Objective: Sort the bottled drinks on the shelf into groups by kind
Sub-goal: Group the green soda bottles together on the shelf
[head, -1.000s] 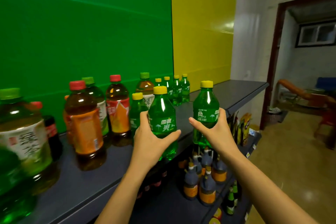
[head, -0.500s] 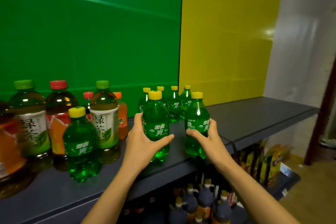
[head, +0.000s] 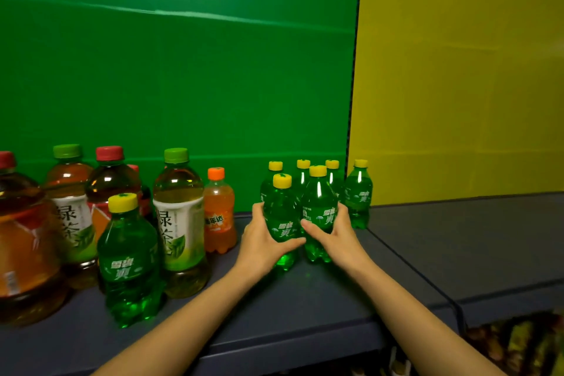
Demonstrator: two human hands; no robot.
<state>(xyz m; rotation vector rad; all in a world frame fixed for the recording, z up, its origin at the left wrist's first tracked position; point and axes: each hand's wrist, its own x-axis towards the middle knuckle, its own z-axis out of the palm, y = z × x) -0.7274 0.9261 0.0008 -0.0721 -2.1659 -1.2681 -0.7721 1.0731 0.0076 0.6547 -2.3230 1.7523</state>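
Small shop: grey shelf stocked with bottled drinks.

Centre frame: left green soda bottle is gripped by the left hand, right green soda bottle by the right hand. Both are held upright, side by side, on the grey shelf, just in front of the green soda cluster. Green tea bottles, an orange soda and a stray green soda are seen left.

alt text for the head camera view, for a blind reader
A person's left hand grips one green soda bottle and the right hand a second green bottle, side by side on a grey shelf before four matching bottles. Left of them stand tea bottles, an orange soda and a stray green bottle.
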